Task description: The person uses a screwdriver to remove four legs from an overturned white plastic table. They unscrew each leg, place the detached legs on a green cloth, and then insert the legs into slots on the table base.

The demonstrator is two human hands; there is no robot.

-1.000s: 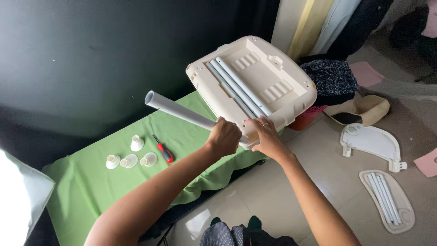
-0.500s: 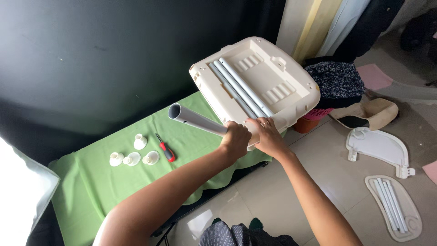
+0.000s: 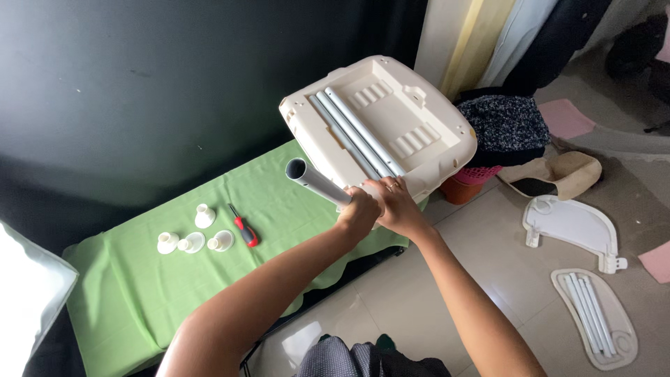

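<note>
L hand [image 3: 360, 209] had fingers closed round grey tube [image 3: 317, 181]. R hand [image 3: 395, 207] gripped cream plastic panel [image 3: 380, 126] edge, fingers curled, above green counter [image 3: 139, 279].

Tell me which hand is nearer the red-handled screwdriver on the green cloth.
Left. The left hand grips the grey tube, on the side toward the screwdriver but well apart from it. The right hand sits farther away, against the cream plastic seat.

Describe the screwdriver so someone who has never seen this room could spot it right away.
Find the green cloth covering the low table by the dark wall. Near its middle lies the screwdriver, just right of four small white plastic caps. It alone there has a red and black handle and a thin metal shaft.
</note>
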